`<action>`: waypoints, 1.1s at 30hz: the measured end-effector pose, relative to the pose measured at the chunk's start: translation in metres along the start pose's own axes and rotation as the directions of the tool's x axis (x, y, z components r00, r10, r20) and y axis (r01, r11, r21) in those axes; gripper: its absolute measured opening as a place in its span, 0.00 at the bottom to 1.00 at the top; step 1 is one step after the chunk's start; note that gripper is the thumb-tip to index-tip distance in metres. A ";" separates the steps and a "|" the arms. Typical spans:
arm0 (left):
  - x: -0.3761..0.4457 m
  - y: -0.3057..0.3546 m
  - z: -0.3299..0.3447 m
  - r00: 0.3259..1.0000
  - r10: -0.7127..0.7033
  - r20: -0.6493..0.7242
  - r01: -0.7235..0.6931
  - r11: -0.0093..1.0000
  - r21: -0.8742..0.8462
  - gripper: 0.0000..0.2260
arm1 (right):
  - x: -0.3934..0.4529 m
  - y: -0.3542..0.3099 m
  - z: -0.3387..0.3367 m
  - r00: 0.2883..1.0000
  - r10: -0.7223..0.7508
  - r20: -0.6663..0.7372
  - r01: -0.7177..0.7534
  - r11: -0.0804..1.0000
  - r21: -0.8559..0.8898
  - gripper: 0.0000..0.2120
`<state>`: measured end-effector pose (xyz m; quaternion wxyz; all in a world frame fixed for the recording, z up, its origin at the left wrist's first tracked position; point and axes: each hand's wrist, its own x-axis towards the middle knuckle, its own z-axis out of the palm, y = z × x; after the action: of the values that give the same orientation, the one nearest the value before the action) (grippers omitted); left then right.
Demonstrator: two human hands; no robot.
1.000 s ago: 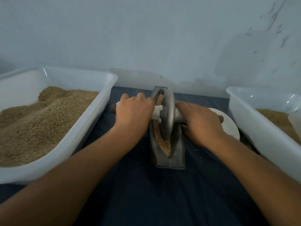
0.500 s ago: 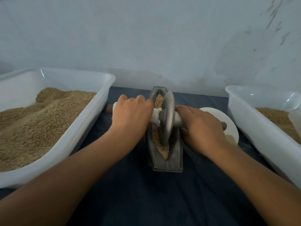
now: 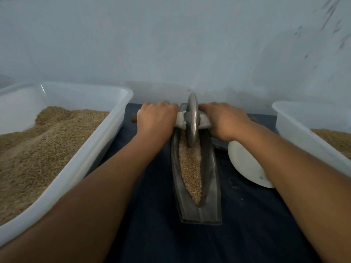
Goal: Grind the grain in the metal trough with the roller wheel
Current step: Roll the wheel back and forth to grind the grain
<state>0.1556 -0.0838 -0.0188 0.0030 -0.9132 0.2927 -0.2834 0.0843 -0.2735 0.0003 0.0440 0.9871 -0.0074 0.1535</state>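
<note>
A narrow boat-shaped metal trough [image 3: 210,202] lies lengthwise on the dark cloth, filled with tan grain [image 3: 190,168]. The grey metal roller wheel [image 3: 191,120] stands upright at the trough's far end, its rim in the grain. An axle wrapped in white cloth runs through it. My left hand [image 3: 156,120] grips the axle left of the wheel. My right hand [image 3: 224,120] grips it on the right. Brown wooden tips of the axle stick out past both hands.
A large white tub [image 3: 91,154] heaped with grain fills the left side. Another white tub [image 3: 296,133] with grain stands at the right edge. A white plate [image 3: 245,166] lies between trough and right tub, partly under my right forearm. A pale wall rises close behind.
Both hands pushed the wheel away from me, from the trough's middle to its far end. More grain now shows in the near part of the trough.
</note>
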 end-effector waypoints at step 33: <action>-0.068 0.012 -0.054 0.996 0.069 0.048 -0.071 0.997 0.038 0.11 | -0.111 -0.041 -0.009 0.964 0.001 -0.267 0.012 0.999 0.047 0.31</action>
<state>0.0760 -0.0485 -0.0106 0.0380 -0.9085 0.3187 -0.2675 -0.0232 -0.2316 -0.0285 0.0215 0.9582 0.0051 0.2853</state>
